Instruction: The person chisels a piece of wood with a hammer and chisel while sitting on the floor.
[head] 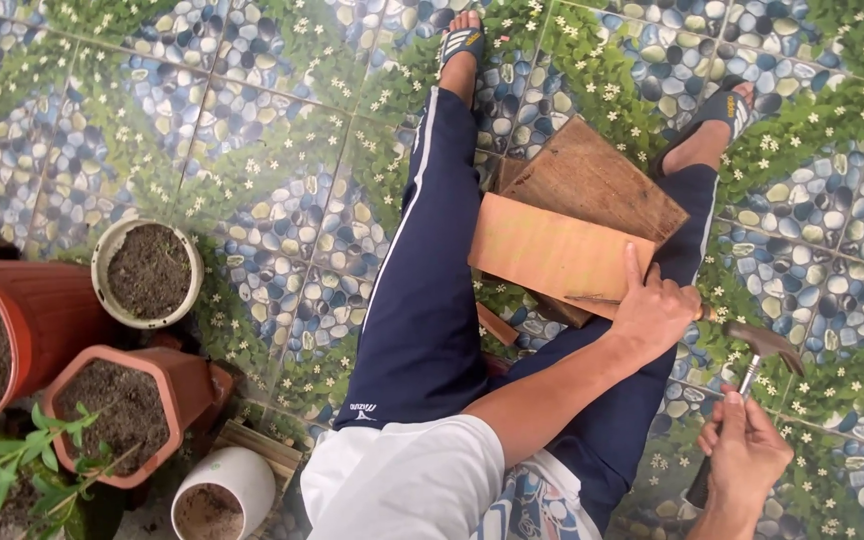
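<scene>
Left hand point(655, 312) presses flat, fingers spread, on the near corner of the pale wooden board point(555, 253) lying across the knees. Right hand point(747, 452) is wrapped tight round the hammer point(758, 345) handle, head raised just right of the board. Soil-filled pots point(148, 272) stand left.

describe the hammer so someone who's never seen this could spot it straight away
Start at the patterned tile floor and find the seated person's right hand at the lower right. The hammer rises from that fist: thin metal shaft, rusty brown head, the only metal tool beside the wooden boards.
</scene>
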